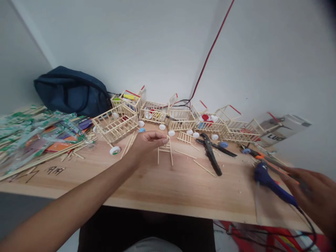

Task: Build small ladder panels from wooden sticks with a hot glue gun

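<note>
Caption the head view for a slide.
Left hand at a stick frame, right hand near a glue gun, before a row of stick carts.

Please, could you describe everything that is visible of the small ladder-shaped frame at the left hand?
The small ladder-shaped frame is made of thin, pale sticks that look like wood or bamboo. Short crosspieces span two longer side sticks, whose near ends run free past them, pointing toward the front edge of the tabletop. It is near the middle of the work area. The left hand overlaps its far part, so its full length, and whether the fingers grip it, cannot be told.
</note>
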A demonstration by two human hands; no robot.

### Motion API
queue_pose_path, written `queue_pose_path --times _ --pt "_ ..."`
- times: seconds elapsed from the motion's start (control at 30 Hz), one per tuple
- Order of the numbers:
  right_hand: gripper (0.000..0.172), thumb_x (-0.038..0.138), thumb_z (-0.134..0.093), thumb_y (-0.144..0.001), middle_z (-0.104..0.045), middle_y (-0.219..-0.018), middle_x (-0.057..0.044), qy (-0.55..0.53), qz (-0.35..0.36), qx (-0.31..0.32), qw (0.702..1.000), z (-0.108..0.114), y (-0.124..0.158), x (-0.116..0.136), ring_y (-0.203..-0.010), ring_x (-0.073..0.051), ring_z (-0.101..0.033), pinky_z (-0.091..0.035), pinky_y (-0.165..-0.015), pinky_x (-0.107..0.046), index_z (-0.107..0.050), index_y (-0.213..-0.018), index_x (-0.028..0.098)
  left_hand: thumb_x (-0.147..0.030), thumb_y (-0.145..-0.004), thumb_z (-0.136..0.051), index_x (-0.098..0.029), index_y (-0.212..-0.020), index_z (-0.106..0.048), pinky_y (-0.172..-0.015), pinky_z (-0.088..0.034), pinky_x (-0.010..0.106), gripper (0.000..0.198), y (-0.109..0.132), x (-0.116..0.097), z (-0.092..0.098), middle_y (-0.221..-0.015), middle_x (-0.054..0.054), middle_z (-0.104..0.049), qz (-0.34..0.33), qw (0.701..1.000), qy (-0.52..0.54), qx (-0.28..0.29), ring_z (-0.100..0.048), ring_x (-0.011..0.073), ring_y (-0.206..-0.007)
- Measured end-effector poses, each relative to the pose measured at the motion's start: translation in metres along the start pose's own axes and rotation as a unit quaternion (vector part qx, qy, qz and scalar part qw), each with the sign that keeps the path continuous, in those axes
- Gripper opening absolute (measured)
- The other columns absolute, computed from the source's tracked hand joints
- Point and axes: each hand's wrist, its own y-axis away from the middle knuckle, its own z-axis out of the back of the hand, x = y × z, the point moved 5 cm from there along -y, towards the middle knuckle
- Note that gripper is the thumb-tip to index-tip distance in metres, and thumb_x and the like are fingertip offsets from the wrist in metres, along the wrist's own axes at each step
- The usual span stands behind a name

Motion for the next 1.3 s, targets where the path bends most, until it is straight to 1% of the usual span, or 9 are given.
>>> queue_pose_path --times 0.1,0.23,0.37,0.53,0.73,0.87,1.03,1.13,1.3 --pt "0.033 0.059 -0.053 -0.086 -0.071 -0.104 -0.013 -0.146 0.003 -0.006 0.989 0.002 -0.004 0.096 -0.086 -0.027 -0.066 -0.046 -0.074 -0.045 -0.068 -0.100 0.033 -0.036 -0.059 -0.086 -0.018 -0.074 -0.073 -0.079 -0.048 0.029 0.026 0.004 -0.002 -0.005 -0.079 0.001 -0.072 0.000 1.000 0.012 0.002 -0.062 0.0126 -0.075" --pt "0.020 0.043 -0.061 -0.084 -0.070 -0.095 -0.006 -0.406 0.062 0.112 0.905 -0.045 -0.011 0.225 -0.083 -0.021 -0.064 -0.049 -0.073 -0.036 -0.066 -0.091 0.025 -0.035 -0.060 -0.085 -0.018 -0.074 -0.073 -0.079 -0.049 0.029 0.025 0.007 -0.004 -0.007 -0.081 0.001 -0.072 -0.004 1.000 0.018 0.004 -0.063 0.0132 -0.076" --pt "0.020 0.037 -0.066 -0.081 -0.064 -0.081 -0.002 -0.496 0.074 0.189 0.844 -0.086 -0.016 0.283 -0.068 -0.014 -0.056 -0.044 -0.061 -0.028 -0.065 -0.095 0.022 -0.033 -0.059 -0.085 -0.018 -0.072 -0.073 -0.077 -0.049 0.029 0.024 0.006 -0.008 -0.003 -0.077 0.000 -0.071 -0.024 0.999 0.030 -0.011 -0.062 0.0130 -0.074" --pt "0.019 0.040 -0.067 -0.082 -0.060 -0.076 0.000 -0.569 0.077 0.214 0.791 -0.100 -0.016 0.293 -0.069 -0.014 -0.055 -0.044 -0.062 -0.027 -0.063 -0.087 0.022 -0.033 -0.060 -0.084 -0.019 -0.072 -0.073 -0.075 -0.050 0.029 0.021 0.004 -0.008 0.000 -0.075 0.000 -0.071 -0.051 0.998 0.024 -0.015 -0.063 0.0142 -0.074" --pt "0.022 0.042 -0.070 -0.079 -0.062 -0.076 0.000 -0.608 0.063 0.225 0.758 -0.109 -0.015 0.292 -0.070 -0.015 -0.055 -0.044 -0.062 -0.027 -0.061 -0.083 0.022 -0.036 -0.062 -0.081 -0.018 -0.074 -0.071 -0.076 -0.048 0.030 0.024 0.004 -0.006 -0.003 -0.078 0.001 -0.070 -0.031 0.999 0.012 0.003 -0.062 0.0154 -0.076" --pt "0.020 0.039 -0.070 -0.079 -0.059 -0.075 0.001 -0.586 0.057 0.205 0.782 -0.109 -0.022 0.279 -0.069 -0.013 -0.052 -0.041 -0.063 -0.027 -0.062 -0.083 0.021 -0.037 -0.071 -0.073 -0.017 -0.075 -0.066 -0.066 -0.041 0.027 0.022 0.002 -0.010 0.007 -0.071 0.000 -0.065 -0.055 0.989 -0.137 -0.008 -0.056 0.0139 -0.067" --pt "0.016 0.036 -0.067 -0.081 -0.058 -0.075 0.001 -0.511 0.055 0.145 0.845 -0.102 -0.032 0.257 -0.063 -0.012 -0.047 -0.037 -0.060 -0.027 -0.064 -0.083 0.020 -0.042 -0.080 -0.062 -0.019 -0.057 -0.054 -0.057 -0.026 0.028 0.034 0.006 0.000 0.013 -0.056 0.000 -0.053 -0.030 0.869 -0.492 0.042 -0.044 0.0146 -0.056" --pt "0.016 0.036 -0.065 -0.081 -0.058 -0.072 0.001 -0.485 0.050 0.143 0.861 -0.103 -0.030 0.254 -0.060 -0.012 -0.044 -0.034 -0.056 -0.027 -0.064 -0.082 0.020 -0.046 -0.077 -0.064 -0.020 -0.063 -0.060 -0.058 -0.027 0.028 0.030 0.014 0.006 0.008 -0.066 0.004 -0.062 0.017 0.829 -0.557 0.052 -0.050 0.0175 -0.060" --pt "0.015 0.035 -0.063 -0.081 -0.061 -0.072 0.001 -0.459 0.060 0.159 0.872 -0.107 -0.024 0.258 -0.058 -0.011 -0.045 -0.035 -0.056 -0.026 -0.064 -0.082 0.020 -0.035 -0.074 -0.063 -0.019 -0.062 -0.062 -0.059 -0.030 0.030 0.020 0.017 0.004 -0.002 -0.065 0.006 -0.063 0.032 0.803 -0.594 0.040 -0.054 0.0203 -0.062"
